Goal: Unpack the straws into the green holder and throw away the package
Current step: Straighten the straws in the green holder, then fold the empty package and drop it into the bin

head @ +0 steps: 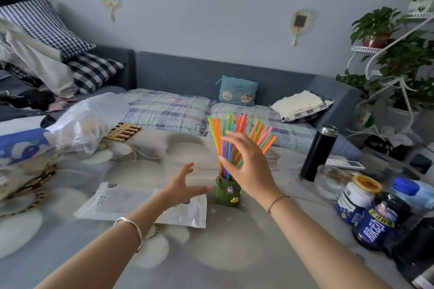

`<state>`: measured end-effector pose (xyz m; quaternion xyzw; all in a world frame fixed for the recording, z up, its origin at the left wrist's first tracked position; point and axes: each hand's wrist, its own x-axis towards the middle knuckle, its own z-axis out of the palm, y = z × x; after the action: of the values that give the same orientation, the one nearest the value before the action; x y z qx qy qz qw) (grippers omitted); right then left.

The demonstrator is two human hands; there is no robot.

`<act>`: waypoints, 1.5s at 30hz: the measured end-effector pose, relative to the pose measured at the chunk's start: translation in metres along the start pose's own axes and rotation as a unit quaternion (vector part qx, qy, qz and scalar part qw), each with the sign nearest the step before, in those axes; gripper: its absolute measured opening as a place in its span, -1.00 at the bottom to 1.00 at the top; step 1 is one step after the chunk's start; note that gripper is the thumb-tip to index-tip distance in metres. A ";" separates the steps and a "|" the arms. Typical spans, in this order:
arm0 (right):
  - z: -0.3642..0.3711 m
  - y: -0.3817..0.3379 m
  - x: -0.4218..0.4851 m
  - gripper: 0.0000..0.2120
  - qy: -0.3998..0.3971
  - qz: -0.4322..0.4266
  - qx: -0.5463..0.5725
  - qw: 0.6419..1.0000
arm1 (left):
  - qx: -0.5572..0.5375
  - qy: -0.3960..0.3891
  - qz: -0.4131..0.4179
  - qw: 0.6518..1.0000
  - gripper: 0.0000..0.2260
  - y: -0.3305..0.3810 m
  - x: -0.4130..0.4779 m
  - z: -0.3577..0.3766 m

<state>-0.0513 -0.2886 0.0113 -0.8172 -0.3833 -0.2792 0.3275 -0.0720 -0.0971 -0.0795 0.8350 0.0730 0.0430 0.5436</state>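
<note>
Both forearms reach in from the bottom edge over the bench (211,253), which wears a grey cloth with big pale flower shapes. Silver bangle (131,230) on the left wrist, thin cord (277,202) on the right.

Left hand (185,186): fingers (202,189) spread and released, holding nothing, hovering above the right end of the package (122,202). Longest fingertip just beside the green holder (226,191); contact cannot be told.

Package: flat, white and clear, lying on the bench left of the holder.

Right hand (249,166): raised in front of the straws (237,129), fingers loosely fanned, released, gripping nothing. Whether they brush the straws cannot be told.

Straws: 1 bright bundle in orange, green, pink, blue and purple, standing upright in the green holder and fanning outward at the top. Holder stands on the bench, mid-frame, with small figures stuck to its side.

Right side of bench: black flask (318,152) upright, glass bowl (328,180) near it, then a cluster of jars and bottles (375,220). Left side: crumpled clear plastic bag (87,122).

Beyond the bench: sofa (169,110) with a checked cover and a small blue cushion (237,90); white plant stand (387,54) at far right.
</note>
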 end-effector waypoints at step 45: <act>0.007 -0.105 -0.004 -0.72 -0.144 0.304 0.353 0.873 | -0.179 0.096 0.093 0.975 -0.80 0.057 -0.128 -0.130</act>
<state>-0.1368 -0.2335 0.0381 -0.7548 -0.2318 0.1085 0.6039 -0.2137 -0.0243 0.0266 0.7196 0.0375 0.1855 0.6681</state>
